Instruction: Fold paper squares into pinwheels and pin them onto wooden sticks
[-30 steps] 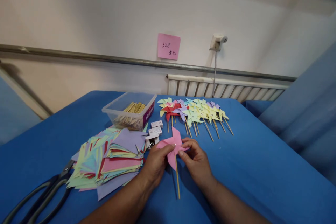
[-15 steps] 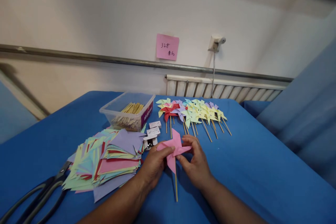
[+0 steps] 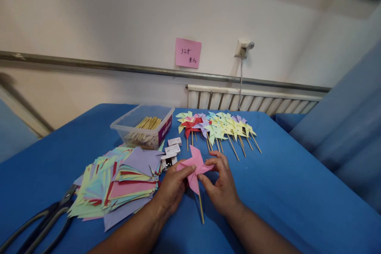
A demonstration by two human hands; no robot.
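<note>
A pink paper pinwheel (image 3: 195, 156) on a thin wooden stick (image 3: 201, 208) is held over the front middle of the table. My left hand (image 3: 174, 186) is closed on it, thumb pressed beside the small pin at its centre and the other fingers behind. With thumb and fingers curled round the right-hand blade, my right hand (image 3: 222, 184) grips the same pinwheel. The stick's lower end points down toward me. Just left of the pinwheel, an opened small white box (image 3: 169, 158) shows dark shiny bits inside, partly behind my left hand.
Left lies a heap of coloured paper pieces (image 3: 133, 190), with large scissors (image 3: 56, 210) beside it. Behind are a clear plastic tub (image 3: 122, 121) of wooden sticks and two more little boxes (image 3: 172, 149). Several pinwheels (image 3: 217, 131) lie at the back of the blue-covered table (image 3: 297, 190).
The pinwheel has tilted slightly, its stick end swinging a little to the right. Both hands keep their hold, and the whole view has shifted slightly.
</note>
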